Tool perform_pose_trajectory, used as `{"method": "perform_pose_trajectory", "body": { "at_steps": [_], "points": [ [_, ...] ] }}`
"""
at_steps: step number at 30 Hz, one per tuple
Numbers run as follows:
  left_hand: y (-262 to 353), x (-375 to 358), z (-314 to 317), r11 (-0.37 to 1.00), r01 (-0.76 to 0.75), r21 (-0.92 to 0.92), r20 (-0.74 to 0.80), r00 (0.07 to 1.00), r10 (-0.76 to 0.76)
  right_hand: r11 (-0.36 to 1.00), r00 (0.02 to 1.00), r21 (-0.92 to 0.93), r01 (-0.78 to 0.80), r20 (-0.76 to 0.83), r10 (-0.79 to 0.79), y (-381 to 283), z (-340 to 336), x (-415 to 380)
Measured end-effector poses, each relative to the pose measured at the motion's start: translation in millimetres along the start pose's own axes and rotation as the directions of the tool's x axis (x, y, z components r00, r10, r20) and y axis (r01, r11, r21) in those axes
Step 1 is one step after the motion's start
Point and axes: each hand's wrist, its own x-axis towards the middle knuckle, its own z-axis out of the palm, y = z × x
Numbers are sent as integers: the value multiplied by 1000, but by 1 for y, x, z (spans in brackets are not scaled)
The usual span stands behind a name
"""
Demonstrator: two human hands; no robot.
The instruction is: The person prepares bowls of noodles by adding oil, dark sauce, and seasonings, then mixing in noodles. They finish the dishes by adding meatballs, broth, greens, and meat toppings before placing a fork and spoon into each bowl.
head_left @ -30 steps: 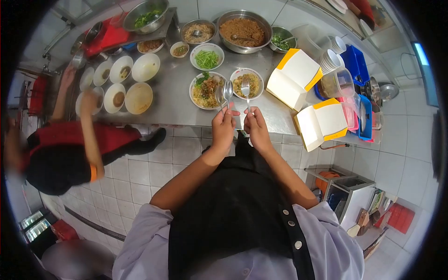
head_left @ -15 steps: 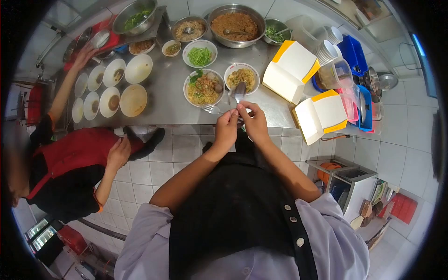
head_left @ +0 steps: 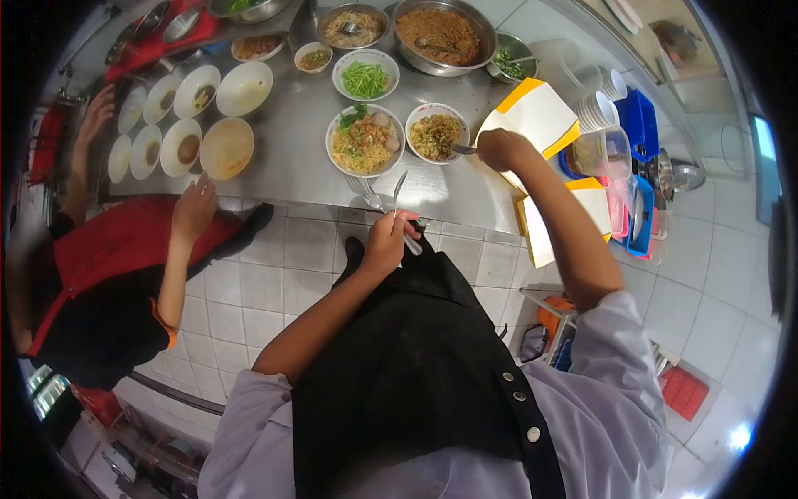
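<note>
Near the front edge of the steel counter, my left hand is closed on a group of cutlery, with a fork and a long thin utensil sticking up from it. My right hand is closed around a spoon whose end reaches the rim of the small noodle bowl. To the left of that bowl stands a bigger bowl of noodles with greens and meatballs. A bowl of chopped greens sits behind them.
Several used bowls cover the counter's left part, beside a co-worker in a red apron. Steel bowls of food line the back. Yellow-edged boxes, cups and blue baskets stand at the right.
My hands have parted: the right has moved right and up with a spoon to the small bowl, while the left has shifted slightly down and left. The co-worker's raised hand has moved left.
</note>
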Motion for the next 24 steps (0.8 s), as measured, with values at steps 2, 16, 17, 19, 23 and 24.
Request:
{"method": "perform_pose_trajectory", "body": {
  "at_steps": [2, 16, 17, 19, 23, 24],
  "points": [
    [-7, -3, 2, 999, -15, -47, -36, 999, 14, 986, 987, -149, 70, 153, -47, -9, -27, 22],
    [-8, -26, -5, 961, 90, -263, -41, 994, -105, 997, 991, 26, -69, 113, 65, -38, 20, 16],
    [-7, -27, -6, 961, 89, -263, -44, 994, -104, 988, 991, 128, -83, 116, 68, -35, 21, 7],
    [-6, -28, -10, 965, 124, -233, -24, 991, -133, 988, 993, 134, -72, 104, 59, -31, 38, 12],
    [-9, -30, -13, 973, 131, -188, 10, 991, -131, 972, 988, 215, -93, -102, 117, -57, 60, 11],
    [-8, -31, -14, 965, 137, -221, 23, 991, -135, 966, 970, 236, -111, -186, 157, -63, 60, 9]
  ]
}}
